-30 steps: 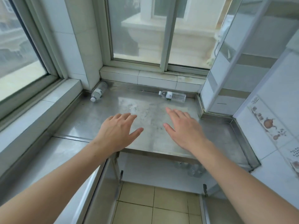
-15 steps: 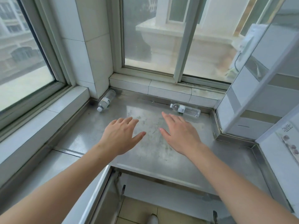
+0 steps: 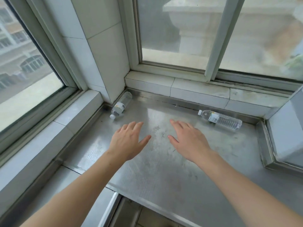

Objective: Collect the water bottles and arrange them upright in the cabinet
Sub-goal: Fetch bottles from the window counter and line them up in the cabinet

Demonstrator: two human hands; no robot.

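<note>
Lying on one steel counter [image 3: 164, 169]: two bottles [image 3: 121, 104] [image 3: 220, 119]; two hands [image 3: 127, 143] [image 3: 191, 141], fingers [image 3: 136, 126] spread, empty.

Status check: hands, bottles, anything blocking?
Left hand and right hand open, empty, over steel counter. Left bottle on its side in the corner; right bottle on its side by the back ledge. Nothing between hands and bottles.

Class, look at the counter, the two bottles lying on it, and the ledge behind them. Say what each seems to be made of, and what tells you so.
Counter: probably stainless steel, brushed and dull; grey sheen, folded raised edges, smudges.
Left bottle and right bottle: clear thin plastic, likely; see-through ribbed walls, white caps, paper-like labels.
Ledge: glazed white ceramic tile, apparently; glossy faces, dark grout lines.
</note>
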